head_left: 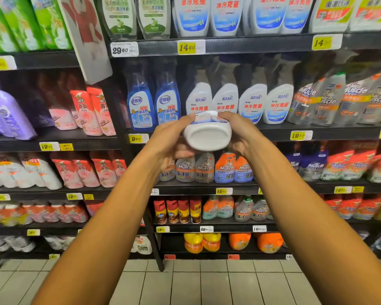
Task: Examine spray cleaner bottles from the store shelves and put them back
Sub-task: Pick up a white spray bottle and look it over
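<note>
A white spray cleaner bottle [207,135] is held out in front of the shelves, tipped so its oval base faces me; its spray head is hidden behind it. My left hand [171,139] grips its left side with the fingers curled over the top. My right hand [239,133] grips its right side the same way. Behind it, a row of matching white spray bottles [252,102] with blue and red labels stands on the shelf [273,133].
Two blue glass-cleaner bottles [153,102] stand left of the white row, grey Mr Muscle sprays [330,100] to its right. Lower shelves carry more Mr Muscle bottles [205,168] and cans [177,211]. Refill pouches [92,111] fill the left bay. Tiled floor [185,282] lies below.
</note>
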Demonstrator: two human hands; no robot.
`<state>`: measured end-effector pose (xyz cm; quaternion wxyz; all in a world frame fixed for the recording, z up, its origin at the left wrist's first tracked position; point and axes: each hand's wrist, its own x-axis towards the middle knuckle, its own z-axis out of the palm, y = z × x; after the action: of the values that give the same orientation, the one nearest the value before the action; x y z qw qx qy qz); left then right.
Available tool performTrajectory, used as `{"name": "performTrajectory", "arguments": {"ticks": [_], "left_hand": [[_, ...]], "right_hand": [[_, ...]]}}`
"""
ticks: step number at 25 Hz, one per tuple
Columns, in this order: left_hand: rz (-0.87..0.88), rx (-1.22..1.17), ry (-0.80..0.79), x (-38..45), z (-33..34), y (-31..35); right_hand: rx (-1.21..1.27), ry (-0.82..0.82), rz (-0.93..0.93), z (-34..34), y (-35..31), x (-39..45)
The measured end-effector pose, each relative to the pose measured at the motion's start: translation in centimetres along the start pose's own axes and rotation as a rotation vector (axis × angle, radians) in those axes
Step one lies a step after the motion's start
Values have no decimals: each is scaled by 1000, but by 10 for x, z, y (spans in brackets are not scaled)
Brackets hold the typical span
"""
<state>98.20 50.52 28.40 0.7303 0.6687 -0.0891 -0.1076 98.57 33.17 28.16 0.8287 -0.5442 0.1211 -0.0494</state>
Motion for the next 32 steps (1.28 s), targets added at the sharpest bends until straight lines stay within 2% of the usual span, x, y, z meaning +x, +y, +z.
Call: {"name": "performTrajectory", "arguments": {"ticks": [7, 11, 16, 20, 25, 32], "left_hand": [[-27, 72, -3, -3, 7, -4], [-27, 74, -63, -2, 4, -12], [-117, 68, -146, 1, -3, -36], [-151, 32, -138, -1, -10, -69], [-84, 81, -101, -6, -16, -101], [30, 94, -27, 3, -16, -120]], "right_hand": [[-11, -34, 32, -11, 2, 0], [2, -55, 15, -16, 3, 2], [-159, -85, -29, -24, 8, 4], [-257, -173, -124, -33, 30, -2], [-363, -320, -252, -45, 56, -12], [-366, -340, -402, -45, 72, -10]]}}
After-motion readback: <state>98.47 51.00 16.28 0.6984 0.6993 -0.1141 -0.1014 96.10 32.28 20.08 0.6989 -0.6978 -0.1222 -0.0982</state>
